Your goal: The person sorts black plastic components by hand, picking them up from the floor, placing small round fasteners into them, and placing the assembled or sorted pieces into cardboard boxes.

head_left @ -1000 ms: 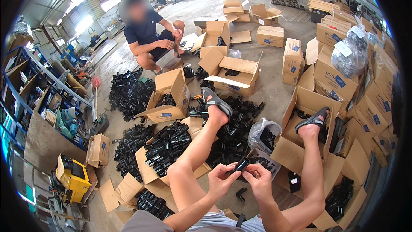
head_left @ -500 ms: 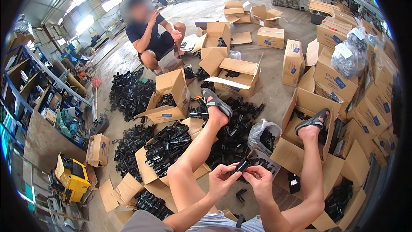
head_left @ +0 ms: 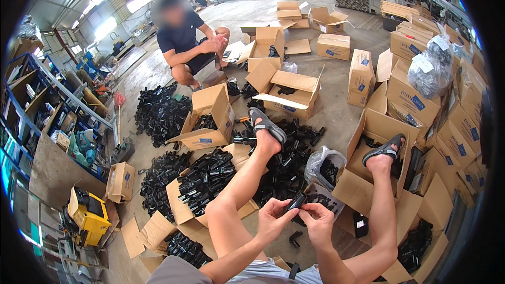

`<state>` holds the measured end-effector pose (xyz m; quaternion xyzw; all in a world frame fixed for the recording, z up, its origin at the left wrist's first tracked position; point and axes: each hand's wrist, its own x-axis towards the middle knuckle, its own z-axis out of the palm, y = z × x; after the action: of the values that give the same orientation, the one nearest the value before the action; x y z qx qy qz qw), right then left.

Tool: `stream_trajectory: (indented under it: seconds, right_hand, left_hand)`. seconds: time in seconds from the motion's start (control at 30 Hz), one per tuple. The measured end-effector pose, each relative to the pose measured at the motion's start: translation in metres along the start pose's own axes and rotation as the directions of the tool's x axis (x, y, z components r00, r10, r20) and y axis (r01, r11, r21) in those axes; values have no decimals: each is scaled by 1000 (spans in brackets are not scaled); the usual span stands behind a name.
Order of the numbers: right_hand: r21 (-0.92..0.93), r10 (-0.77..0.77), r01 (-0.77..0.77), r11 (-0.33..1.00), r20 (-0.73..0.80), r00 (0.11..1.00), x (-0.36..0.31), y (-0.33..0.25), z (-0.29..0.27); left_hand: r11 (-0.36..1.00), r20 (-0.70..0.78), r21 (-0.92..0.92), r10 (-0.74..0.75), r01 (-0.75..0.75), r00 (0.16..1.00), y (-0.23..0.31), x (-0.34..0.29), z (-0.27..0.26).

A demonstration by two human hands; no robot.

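Between my raised knees, my left hand point(head_left: 272, 220) and my right hand point(head_left: 319, 222) meet on one small black plastic part point(head_left: 295, 202), each pinching an end of it. Just beyond the hands lie a heap of black parts point(head_left: 288, 168) on the floor and a clear plastic bag point(head_left: 324, 165) with more of them. Another loose black piece point(head_left: 295, 239) lies on the concrete under my hands. My sandalled feet rest on the heap and on an open cardboard box point(head_left: 372, 135) to the right.
Open cardboard boxes of black parts point(head_left: 206, 179) lie to my left, and stacked closed cartons point(head_left: 415, 100) line the right. A person in a dark shirt point(head_left: 185, 42) squats at the back by more boxes. A yellow machine point(head_left: 87, 213) and shelving point(head_left: 31, 105) stand at left.
My hands stay together on the black part with little movement. The squatting person raised a hand toward the head, then brought both hands together in front.
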<state>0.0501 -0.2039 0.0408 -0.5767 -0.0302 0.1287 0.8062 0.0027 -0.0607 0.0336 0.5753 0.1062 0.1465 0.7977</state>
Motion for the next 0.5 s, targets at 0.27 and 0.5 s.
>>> stream_trajectory:
  seconds: [0.27,0.5]
  right_hand:
    - [-79,-32,29,996,-41,999,-3,12,2]
    - [-360,-200,156,920,-87,976,-9,4,11]
  left_hand:
    - [1000,-95,-22,3,-5,995,-7,-4,1]
    - [999,-108,-36,37,-41,993,-8,-3,2]
